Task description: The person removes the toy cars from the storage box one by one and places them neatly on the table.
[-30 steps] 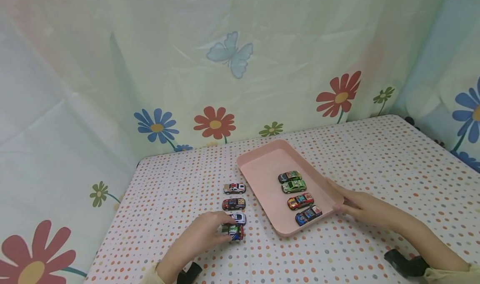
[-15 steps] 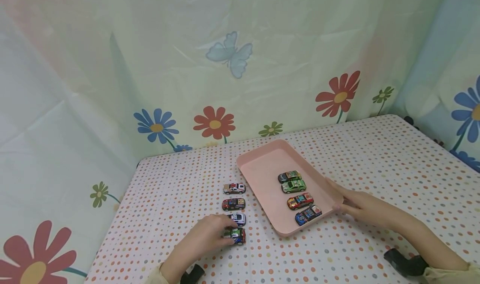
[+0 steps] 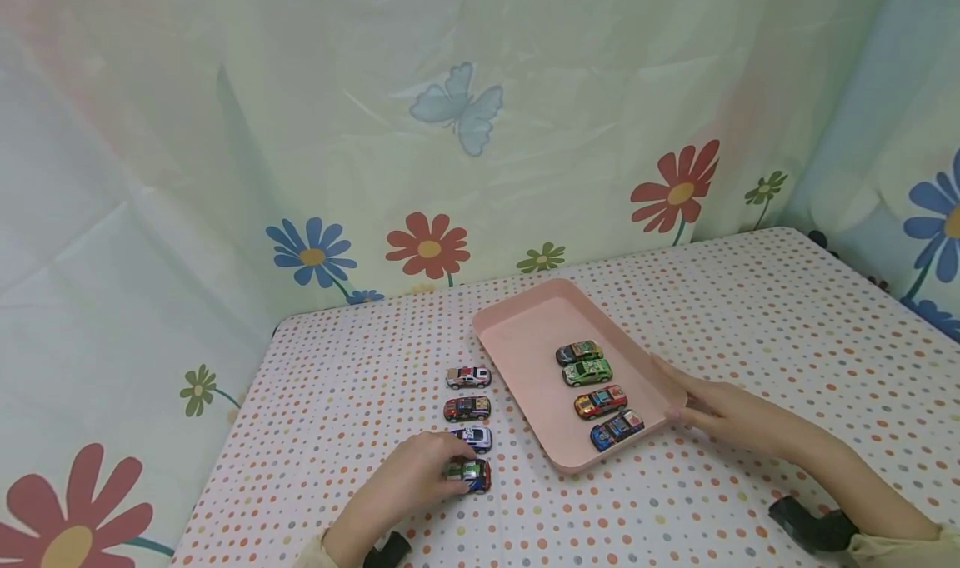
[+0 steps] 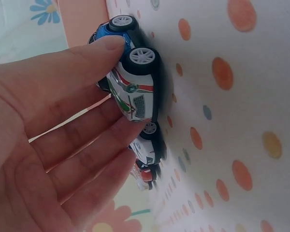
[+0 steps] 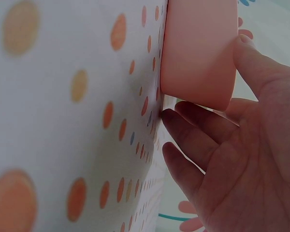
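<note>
At the near end of a column of toy cars, my left hand [image 3: 408,478] pinches a green, white and blue car [image 3: 474,475] between thumb and fingers; the left wrist view shows this car [image 4: 135,87] with its wheels at the cloth. Just beyond it stand a white car [image 3: 477,439], a dark red-orange car [image 3: 467,408] and a white-red car [image 3: 468,376]. My right hand [image 3: 731,414] holds the near right corner of a pink tray [image 3: 517,326], thumb on its rim in the right wrist view [image 5: 239,41].
Several cars lie in the tray, among them a green one [image 3: 587,373], a red-yellow one [image 3: 601,402] and a blue one [image 3: 617,430]. A dotted cloth [image 3: 360,385] covers the table. A flowered curtain [image 3: 360,160] hangs behind it.
The green, white and blue car has moved slightly toward the near edge with my left hand, widening its gap from the white car. My right hand and the tray stay put.
</note>
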`<state>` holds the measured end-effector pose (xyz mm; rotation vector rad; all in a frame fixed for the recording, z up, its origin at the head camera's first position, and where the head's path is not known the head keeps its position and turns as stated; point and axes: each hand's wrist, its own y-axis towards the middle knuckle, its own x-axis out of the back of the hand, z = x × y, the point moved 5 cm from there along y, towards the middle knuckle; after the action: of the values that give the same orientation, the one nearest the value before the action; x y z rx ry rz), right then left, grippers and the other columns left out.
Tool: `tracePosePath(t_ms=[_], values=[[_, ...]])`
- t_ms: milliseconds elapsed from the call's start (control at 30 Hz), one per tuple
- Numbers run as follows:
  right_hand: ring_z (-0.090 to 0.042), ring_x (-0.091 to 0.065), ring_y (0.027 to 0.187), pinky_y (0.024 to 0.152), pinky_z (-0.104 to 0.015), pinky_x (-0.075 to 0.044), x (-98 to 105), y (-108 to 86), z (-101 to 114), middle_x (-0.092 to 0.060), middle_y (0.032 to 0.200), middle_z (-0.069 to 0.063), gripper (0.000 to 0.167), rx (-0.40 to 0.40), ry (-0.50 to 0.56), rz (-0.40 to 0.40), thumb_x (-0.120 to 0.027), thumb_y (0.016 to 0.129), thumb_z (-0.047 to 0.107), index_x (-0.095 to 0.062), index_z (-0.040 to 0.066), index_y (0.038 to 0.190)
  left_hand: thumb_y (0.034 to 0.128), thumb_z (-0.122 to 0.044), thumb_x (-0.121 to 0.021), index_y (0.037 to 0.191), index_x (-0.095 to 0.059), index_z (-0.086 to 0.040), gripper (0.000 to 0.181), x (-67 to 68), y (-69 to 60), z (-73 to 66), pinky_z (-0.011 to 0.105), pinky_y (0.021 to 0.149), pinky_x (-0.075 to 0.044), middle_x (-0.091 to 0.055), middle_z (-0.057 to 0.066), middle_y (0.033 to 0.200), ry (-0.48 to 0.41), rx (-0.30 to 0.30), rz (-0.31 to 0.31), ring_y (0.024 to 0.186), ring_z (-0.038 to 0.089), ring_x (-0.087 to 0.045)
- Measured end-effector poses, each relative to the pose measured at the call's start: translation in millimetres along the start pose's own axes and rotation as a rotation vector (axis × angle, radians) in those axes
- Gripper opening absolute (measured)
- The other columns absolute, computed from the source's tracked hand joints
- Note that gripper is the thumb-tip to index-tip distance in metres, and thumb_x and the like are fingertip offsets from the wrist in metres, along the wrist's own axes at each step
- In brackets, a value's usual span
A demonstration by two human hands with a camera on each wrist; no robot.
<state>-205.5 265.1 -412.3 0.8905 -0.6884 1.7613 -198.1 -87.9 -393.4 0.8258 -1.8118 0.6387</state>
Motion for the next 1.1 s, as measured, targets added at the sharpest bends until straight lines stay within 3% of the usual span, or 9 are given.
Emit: tracePosePath(t_ms=[533, 733, 900, 1000, 1100], values=[[-0.056, -0.035, 0.118, 0.090, -0.065, -0.033, -1, -0.1, -3, -0.028, 0.138, -0.037, 0.078, -0.012, 0.008, 0.012, -0.054, 0.093, 0.044, -0.018, 0.005, 0.149, 0.0716, -0.019, -0.081, 0.102, -0.071, -0.012, 0.033, -0.5, 0.7, 1.1, 0.028, 0.079, -0.049, -0.067, -0.006, 0.096, -0.001, 0.011, -0.002, 0.086, 0.006, -0.060], [-0.055, -0.035, 0.119, 0.090, -0.065, -0.033, 0, -0.6, -3, -0.029, 0.138, -0.037, 0.077, 0.010, 0.021, 0.020, -0.054, 0.093, 0.042, -0.017, 0.006, 0.149, 0.0750, -0.018, -0.079, 0.103, -0.071, -0.011, 0.030, 11.3, -3.5, -3.0, 0.028, 0.078, -0.050, -0.068, -0.005, 0.097, -0.026, 0.011, -0.001, 0.085, 0.006, -0.060], [-0.055, -0.036, 0.118, 0.090, -0.064, -0.034, 2, 0.2, -2, -0.029, 0.138, -0.036, 0.076, 0.024, 0.017, 0.023, -0.054, 0.094, 0.041, -0.016, 0.007, 0.150, 0.0812, -0.015, -0.074, 0.107, -0.070, -0.009, 0.027, 33.4, 0.5, -15.1, 0.026, 0.080, -0.049, -0.067, -0.003, 0.102, -0.074, -0.065, -0.070, 0.095, 0.010, -0.061], [-0.055, -0.035, 0.118, 0.090, -0.064, -0.034, 1, 0.7, -2, -0.028, 0.138, -0.037, 0.075, 0.021, 0.020, 0.024, -0.053, 0.094, 0.041, -0.016, 0.006, 0.150, 0.0840, -0.016, -0.072, 0.110, -0.069, -0.009, 0.027, 43.4, 14.3, -30.1, 0.024, 0.081, -0.048, -0.066, -0.003, 0.106, -0.037, -0.136, -0.110, 0.097, 0.009, -0.060], [-0.055, -0.035, 0.119, 0.090, -0.065, -0.033, 1, 0.9, -2, -0.027, 0.139, -0.037, 0.076, 0.013, 0.020, 0.026, -0.053, 0.094, 0.041, -0.016, 0.005, 0.149, 0.0851, -0.018, -0.071, 0.112, -0.068, -0.010, 0.028, 47.8, 35.0, -49.9, 0.021, 0.081, -0.047, -0.066, -0.004, 0.107, 0.044, -0.203, -0.090, 0.098, 0.007, -0.059]])
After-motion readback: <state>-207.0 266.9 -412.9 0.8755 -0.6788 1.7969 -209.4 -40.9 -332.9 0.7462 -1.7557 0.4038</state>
